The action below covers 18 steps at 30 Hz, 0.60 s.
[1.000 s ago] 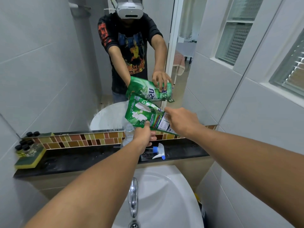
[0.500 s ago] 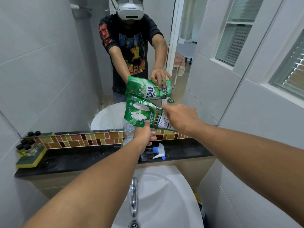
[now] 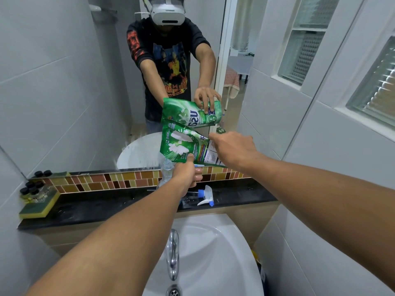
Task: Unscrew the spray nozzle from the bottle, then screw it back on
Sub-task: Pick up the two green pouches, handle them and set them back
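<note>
Over the dark ledge surface behind the sink, both hands work w/ a green refill pouch. Left hand is wrapped round the clear bottle, which stands upright on the surface near the mirror; only the bottle's neck and left shoulder show, rest hidden by the hand. Neck is open, no nozzle on it. Left thumb also presses the pouch's lower corner, right above the neck. Right hand is closed on the pouch's right end, holding it tilted so its low left corner meets the bottle mouth. Can't tell if liquid is flowing.

Spray nozzle, white w/ blue collar and blue tip, lies on its side on the surface just right of the bottle, its dip tube pointing left, apart from both hands. Wet spots around it.

Far left: yellow-green sponge w/ small black-capped bottles on top. Chrome tap near, centre.
</note>
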Each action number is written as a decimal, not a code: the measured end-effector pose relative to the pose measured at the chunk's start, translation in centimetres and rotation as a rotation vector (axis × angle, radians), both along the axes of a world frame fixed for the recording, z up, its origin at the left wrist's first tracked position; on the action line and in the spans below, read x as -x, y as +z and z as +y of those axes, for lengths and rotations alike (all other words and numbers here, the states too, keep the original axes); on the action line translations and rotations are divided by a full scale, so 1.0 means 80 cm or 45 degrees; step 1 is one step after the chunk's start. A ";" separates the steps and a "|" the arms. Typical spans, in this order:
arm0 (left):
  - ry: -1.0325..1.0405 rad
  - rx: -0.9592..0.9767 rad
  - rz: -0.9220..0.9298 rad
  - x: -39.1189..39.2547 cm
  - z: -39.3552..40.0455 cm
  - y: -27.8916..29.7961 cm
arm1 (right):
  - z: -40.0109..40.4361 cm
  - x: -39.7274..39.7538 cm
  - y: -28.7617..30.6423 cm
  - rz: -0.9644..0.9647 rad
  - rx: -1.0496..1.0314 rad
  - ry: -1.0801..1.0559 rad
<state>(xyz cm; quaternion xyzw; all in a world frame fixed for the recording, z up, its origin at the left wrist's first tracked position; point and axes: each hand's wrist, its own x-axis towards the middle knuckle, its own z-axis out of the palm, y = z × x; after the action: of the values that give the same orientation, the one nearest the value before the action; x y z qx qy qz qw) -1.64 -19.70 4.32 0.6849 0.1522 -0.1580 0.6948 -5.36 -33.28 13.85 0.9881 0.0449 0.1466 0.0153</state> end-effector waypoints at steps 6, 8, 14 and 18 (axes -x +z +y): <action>-0.007 -0.013 -0.003 -0.003 -0.002 -0.002 | -0.003 -0.001 0.003 -0.012 0.021 -0.012; -0.003 -0.020 -0.008 -0.004 -0.003 -0.001 | -0.003 -0.001 0.006 -0.012 0.021 -0.018; 0.008 -0.002 -0.023 -0.007 -0.002 0.005 | -0.002 -0.003 0.008 -0.014 0.020 -0.026; 0.007 -0.015 -0.017 -0.007 -0.004 0.000 | -0.004 0.000 0.005 0.006 -0.005 -0.039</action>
<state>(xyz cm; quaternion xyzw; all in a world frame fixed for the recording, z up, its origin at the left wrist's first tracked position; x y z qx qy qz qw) -1.09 -19.99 4.36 0.6895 0.1504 -0.1509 0.6922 -5.34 -33.62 14.23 0.9890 0.0297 0.1440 0.0155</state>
